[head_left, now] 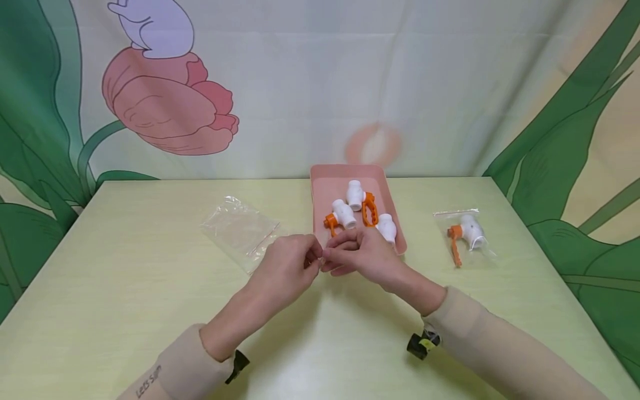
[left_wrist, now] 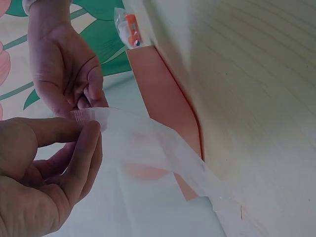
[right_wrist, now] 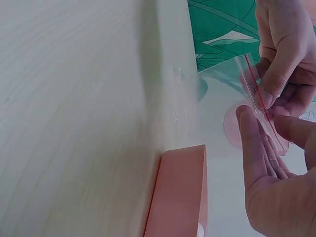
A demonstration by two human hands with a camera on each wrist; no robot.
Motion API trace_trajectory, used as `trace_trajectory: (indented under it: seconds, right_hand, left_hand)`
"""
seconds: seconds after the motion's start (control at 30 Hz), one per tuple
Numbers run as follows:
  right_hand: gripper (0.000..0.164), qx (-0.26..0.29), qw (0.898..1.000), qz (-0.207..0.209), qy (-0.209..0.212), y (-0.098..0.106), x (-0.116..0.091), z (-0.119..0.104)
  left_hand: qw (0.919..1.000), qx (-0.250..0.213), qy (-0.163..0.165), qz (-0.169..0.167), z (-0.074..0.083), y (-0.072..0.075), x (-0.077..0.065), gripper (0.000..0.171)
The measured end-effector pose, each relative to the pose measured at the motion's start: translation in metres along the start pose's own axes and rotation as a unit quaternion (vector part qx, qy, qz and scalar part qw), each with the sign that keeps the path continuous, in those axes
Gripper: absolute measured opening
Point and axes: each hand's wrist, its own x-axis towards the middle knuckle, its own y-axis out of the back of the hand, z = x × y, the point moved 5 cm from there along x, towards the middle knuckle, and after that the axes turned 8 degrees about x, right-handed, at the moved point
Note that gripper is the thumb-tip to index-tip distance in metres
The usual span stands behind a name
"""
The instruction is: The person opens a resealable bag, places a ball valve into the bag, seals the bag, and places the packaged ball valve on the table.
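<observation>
Held clear bag (left_wrist: 143, 136) sits between the two hands, at the fingertips of both, up off the table (head_left: 130, 255). Left hand (head_left: 289, 262): thumb and forefinger pinch the bag near its top edge, at the red strip (right_wrist: 255, 81); other fingers curled in. Right hand (head_left: 377, 258): thumb and forefinger pinch the other end of the strip, tips right beside the left fingertips, barely any gap. Film hangs from the fingers toward the table.

Pink tray (head_left: 320, 183) just beyond the right hand, near end partly hidden by it. In the tray, three white valves: one with orange handle (head_left: 343, 214) just past the right fingertips; another with orange handle (head_left: 355, 195) farther out, away from the hand; third (head_left: 386, 228) directly beyond the back of the right hand, partly covered, handle can't be made out. Flat clear bag (head_left: 237, 228) lies on the table beyond and left of the left hand. Bagged valve (head_left: 471, 233), white with orange handle, lies well to the right of the right hand.
</observation>
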Motion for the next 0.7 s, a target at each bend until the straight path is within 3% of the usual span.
trace_trajectory:
  seconds: [0.23,0.47,0.7]
  right_hand:
    - [0.021,0.010,1.000,0.011,-0.008,0.0028,0.0012,0.0019]
    - [0.021,0.008,0.998,0.054,-0.018,0.0072,0.0009,0.0029]
    - [0.023,0.014,0.997,0.076,-0.013,0.0074,0.0028,0.0047]
  left_hand:
    - [0.9998,-0.013,0.011,-0.004,-0.0020,-0.0015,0.0016,0.009]
    - [0.9988,-0.042,0.024,-0.001,-0.0005,-0.0049,0.0022,0.011]
    - [0.9983,-0.057,0.016,0.005,0.0024,-0.0095,0.0011,0.013]
